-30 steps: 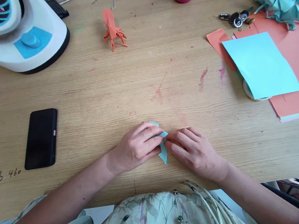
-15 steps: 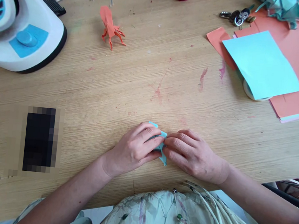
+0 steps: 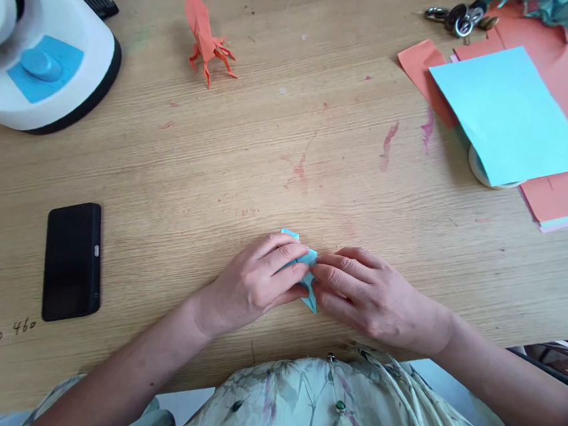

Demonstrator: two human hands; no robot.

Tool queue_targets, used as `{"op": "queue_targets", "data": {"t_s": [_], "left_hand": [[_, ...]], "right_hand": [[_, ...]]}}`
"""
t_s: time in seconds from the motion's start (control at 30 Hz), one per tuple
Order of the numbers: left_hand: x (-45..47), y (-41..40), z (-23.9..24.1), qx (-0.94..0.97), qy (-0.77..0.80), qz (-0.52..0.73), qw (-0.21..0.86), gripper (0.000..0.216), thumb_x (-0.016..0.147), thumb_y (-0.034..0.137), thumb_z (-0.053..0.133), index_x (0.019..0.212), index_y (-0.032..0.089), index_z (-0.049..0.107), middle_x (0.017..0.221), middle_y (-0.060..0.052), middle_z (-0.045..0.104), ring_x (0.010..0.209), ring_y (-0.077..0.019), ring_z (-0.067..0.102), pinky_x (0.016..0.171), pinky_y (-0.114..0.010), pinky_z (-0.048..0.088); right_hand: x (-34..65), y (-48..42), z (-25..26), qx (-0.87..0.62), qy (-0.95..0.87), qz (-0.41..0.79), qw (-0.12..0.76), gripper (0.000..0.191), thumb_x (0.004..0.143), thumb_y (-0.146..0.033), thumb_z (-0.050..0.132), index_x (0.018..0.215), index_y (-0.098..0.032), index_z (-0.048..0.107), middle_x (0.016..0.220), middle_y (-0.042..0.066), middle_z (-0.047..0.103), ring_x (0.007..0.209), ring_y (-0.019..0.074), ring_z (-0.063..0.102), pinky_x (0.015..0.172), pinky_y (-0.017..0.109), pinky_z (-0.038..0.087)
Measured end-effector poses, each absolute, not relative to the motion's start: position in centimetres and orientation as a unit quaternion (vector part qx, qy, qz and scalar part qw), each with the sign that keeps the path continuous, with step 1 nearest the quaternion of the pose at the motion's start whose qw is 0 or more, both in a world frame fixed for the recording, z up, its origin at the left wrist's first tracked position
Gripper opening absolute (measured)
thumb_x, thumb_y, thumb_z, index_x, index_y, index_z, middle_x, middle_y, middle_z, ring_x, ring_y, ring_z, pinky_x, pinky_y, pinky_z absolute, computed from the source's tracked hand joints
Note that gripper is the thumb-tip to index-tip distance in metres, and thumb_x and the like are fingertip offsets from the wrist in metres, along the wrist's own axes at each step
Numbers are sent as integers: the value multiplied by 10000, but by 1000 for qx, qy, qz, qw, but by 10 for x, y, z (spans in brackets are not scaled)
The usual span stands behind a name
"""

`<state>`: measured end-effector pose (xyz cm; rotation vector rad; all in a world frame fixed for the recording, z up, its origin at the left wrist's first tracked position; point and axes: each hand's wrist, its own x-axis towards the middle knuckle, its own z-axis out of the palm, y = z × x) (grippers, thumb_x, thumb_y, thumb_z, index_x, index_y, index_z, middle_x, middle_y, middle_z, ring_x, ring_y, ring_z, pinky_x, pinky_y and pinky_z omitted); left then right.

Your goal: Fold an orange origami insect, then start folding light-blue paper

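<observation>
A small piece of folded light-blue paper lies at the near middle of the wooden table, between my two hands. My left hand covers its left part, the fingers closed on it and pressing it down. From the other side my right hand pinches the paper's right edge with thumb and fingertips together. One pale corner shows beyond my left fingers, and a pointed end sticks out toward me. The fingers hide most of the folds.
An orange origami insect stands farther back. At left are a white fan base and a black phone. A blue sheet rests on a white roll at right, beside orange paper and keys.
The view has shifted slightly, so the objects at the back sit higher in the picture. Both hands keep their hold on the folded paper with hardly any movement.
</observation>
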<state>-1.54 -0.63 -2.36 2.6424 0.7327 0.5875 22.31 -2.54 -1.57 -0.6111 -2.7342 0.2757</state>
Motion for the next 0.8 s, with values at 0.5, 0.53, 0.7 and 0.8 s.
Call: {"op": "queue_targets", "data": {"t_s": [0.5, 0.53, 0.7, 0.8], "left_hand": [[-20, -23, -24, 947, 241, 197, 82, 246, 951, 76, 599, 1186, 68, 670, 1185, -144, 739, 1135, -266, 688, 979, -402, 617], [-20, -24, -23, 948, 240, 191, 83, 254, 963, 77, 576, 1201, 58, 665, 1196, -149, 736, 1147, -273, 683, 984, -408, 615], [-21, -27, -21, 957, 236, 149, 80, 335, 1011, 88, 471, 1311, 33, 610, 1338, -171, 668, 1271, -305, 615, 1047, -438, 576], [-21, -28, -20, 959, 239, 134, 79, 364, 1016, 94, 466, 1357, 35, 579, 1385, -175, 636, 1309, -303, 587, 1066, -440, 559]], "right_hand": [[237, -31, -19, -165, -964, 120, 173, 222, 1016, -125, 495, 1107, -71, 690, 1115, 152, 698, 994, 241, 670, 819, 418, 540], [237, -33, -20, -165, -963, 120, 177, 227, 1015, -120, 492, 1107, -73, 694, 1119, 150, 700, 982, 236, 673, 818, 415, 543], [236, -38, -24, -163, -959, 127, 194, 260, 1015, -109, 474, 1119, -57, 706, 1146, 149, 700, 992, 235, 672, 825, 398, 553], [236, -38, -25, -163, -957, 132, 201, 261, 1013, -104, 474, 1128, -51, 702, 1161, 159, 693, 982, 228, 676, 830, 399, 550]]}}
